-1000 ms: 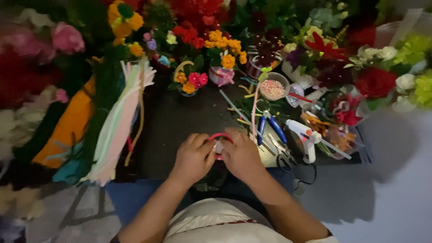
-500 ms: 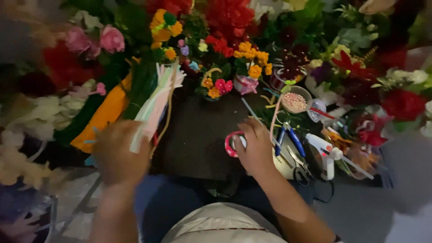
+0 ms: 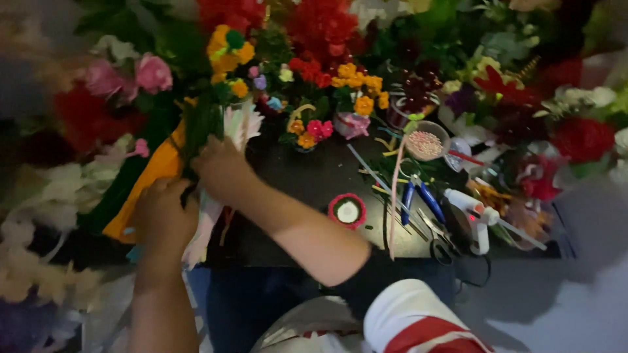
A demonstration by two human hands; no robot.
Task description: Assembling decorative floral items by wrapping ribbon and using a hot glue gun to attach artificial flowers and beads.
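Sorting step: my left hand (image 3: 163, 216) and right hand (image 3: 222, 171), both closed on the pale stem bundle (image 3: 226, 137) at frame left; next likely needs one strand separated.

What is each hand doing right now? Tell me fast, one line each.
Left hand: closed on the bundle of fuzzy craft stems, near its lower part.
Right hand: reached across onto the same bundle, higher up; grip cannot be told.

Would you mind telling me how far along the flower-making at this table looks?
Done: small finished flowers stand at the table's back. In hand: both hands, left and right, are on the bundle of fuzzy stems. Left: the red-rimmed roll, pliers and glue gun lie untouched.
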